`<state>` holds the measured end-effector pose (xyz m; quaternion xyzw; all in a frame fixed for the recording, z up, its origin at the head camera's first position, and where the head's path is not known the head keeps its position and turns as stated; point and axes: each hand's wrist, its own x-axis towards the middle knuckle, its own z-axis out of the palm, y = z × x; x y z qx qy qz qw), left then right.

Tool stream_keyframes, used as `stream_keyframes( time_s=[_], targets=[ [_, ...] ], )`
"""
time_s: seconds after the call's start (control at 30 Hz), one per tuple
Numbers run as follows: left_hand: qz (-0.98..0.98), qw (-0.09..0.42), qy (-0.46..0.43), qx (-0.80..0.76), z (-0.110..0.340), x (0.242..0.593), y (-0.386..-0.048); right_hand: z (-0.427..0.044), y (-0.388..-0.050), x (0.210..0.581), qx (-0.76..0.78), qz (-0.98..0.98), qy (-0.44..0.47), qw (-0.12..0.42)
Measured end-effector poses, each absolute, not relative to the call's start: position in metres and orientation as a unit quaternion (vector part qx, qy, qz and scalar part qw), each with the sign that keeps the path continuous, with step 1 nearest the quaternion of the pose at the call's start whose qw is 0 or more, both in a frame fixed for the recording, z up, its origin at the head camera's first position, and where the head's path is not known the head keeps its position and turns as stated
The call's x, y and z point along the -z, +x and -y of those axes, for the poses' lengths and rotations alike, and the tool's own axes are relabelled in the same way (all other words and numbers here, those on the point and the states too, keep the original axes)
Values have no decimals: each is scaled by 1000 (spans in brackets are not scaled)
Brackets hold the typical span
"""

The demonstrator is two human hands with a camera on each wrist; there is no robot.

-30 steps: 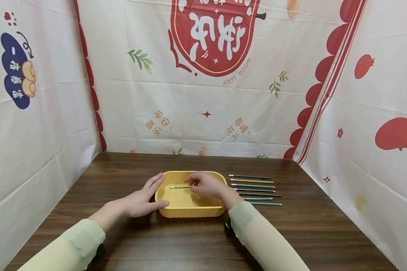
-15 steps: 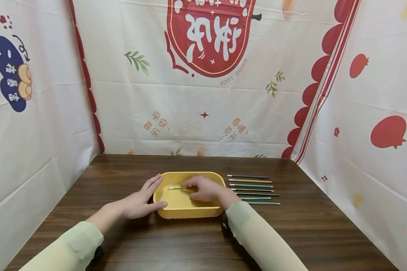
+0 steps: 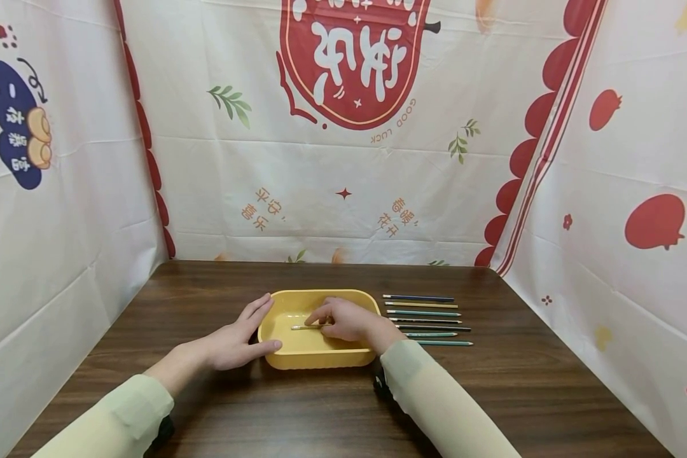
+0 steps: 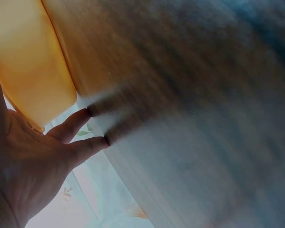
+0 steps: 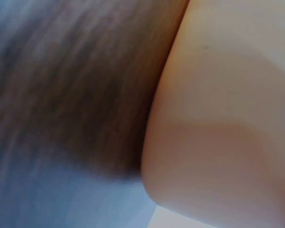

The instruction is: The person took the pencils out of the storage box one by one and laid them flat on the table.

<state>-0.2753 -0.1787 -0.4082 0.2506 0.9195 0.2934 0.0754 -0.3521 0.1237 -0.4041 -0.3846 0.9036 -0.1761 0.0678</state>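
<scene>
A yellow plastic tub [image 3: 320, 360] stands on the table, its outer wall filling part of both wrist views. My left hand [image 3: 237, 338] rests against its left end, fingers spread and thumb over the near rim; in the left wrist view the left hand [image 4: 37, 156] has two fingertips past the tub's corner. Inside the tub, my right hand [image 3: 348, 320] pinches a pale pencil [image 3: 301, 327] between thumb and fingers. The eraser end points left; the other end is hidden behind the hand. The right wrist view shows no fingers, only the tub's side [image 5: 213, 156].
Several pencils, among them a dark blue pencil [image 3: 418, 298] and a green pencil [image 3: 446, 343], lie side by side right of the tub, tips rightward. The left ends of some are behind the right wrist. The wooden table [image 3: 298, 413] is bounded by a printed curtain [image 3: 343, 159].
The right fingers have closed on the pencil, which has shifted toward the near side of the tub and slightly right. My left hand has kept its place on the tub.
</scene>
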Motion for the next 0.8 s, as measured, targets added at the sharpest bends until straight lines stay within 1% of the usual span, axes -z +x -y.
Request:
stream_keyframes(
  time_s=[0.43,0.8],
  targets=[
    [-920,71,251,-291,178,407,-275,-124,-352,403,177,-902,-387,66],
    [-921,72,251,-290,178,407,-275,-125,-352,403,206,-903,-371,67]
  ],
)
